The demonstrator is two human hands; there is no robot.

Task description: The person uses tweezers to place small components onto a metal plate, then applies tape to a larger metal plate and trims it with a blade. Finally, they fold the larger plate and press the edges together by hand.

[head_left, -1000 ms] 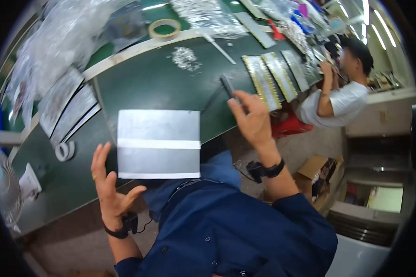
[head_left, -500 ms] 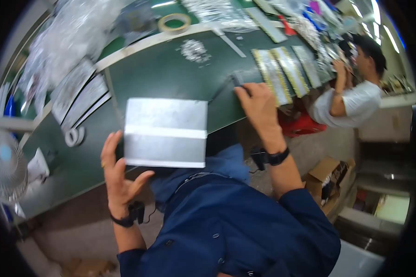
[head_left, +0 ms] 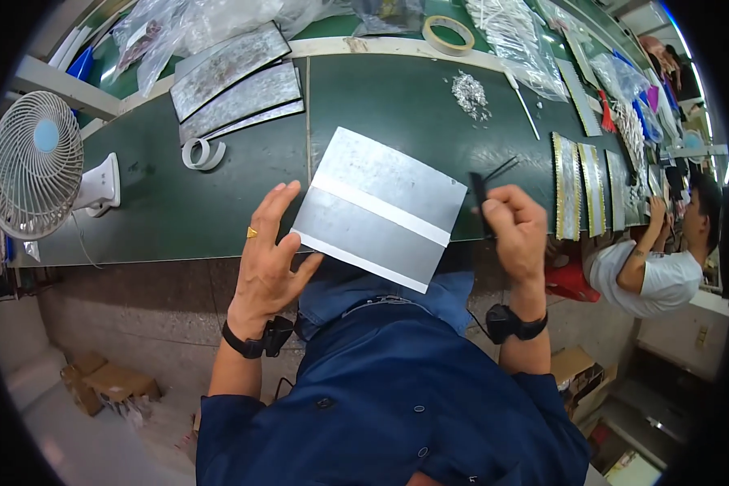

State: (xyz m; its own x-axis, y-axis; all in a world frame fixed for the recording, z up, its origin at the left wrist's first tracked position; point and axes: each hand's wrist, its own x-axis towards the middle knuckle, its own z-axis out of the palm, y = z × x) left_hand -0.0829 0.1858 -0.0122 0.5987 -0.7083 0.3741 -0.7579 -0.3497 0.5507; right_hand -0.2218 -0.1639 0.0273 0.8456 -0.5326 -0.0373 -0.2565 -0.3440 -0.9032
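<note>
A silver rectangular sheet (head_left: 381, 190) with white bands across its middle and along its near edge lies askew at the table's front edge, partly overhanging it. My left hand (head_left: 267, 251) is beside the sheet's left corner, fingers spread and a ring on one; whether it touches the sheet I cannot tell. To the right of the sheet, my right hand (head_left: 517, 231) is closed on a slim black tool (head_left: 479, 194), held upright and slightly blurred. Two thin dark prongs (head_left: 502, 168) show just beyond it; whether they belong to the tool is unclear.
Worn grey plates (head_left: 235, 73) and a white tape roll (head_left: 203, 154) lie left, near a fan (head_left: 36, 162). Metal scraps (head_left: 468, 95), a white stick (head_left: 522, 105) and a tan tape roll (head_left: 448, 36) are farther back. Yellow-edged strips (head_left: 567, 186) lie right, near a co-worker (head_left: 652, 267).
The sheet has turned clockwise. My right hand has drawn back toward me, with the black tool now upright in it. The view has swung, and my left hand stays by the sheet's left side.
</note>
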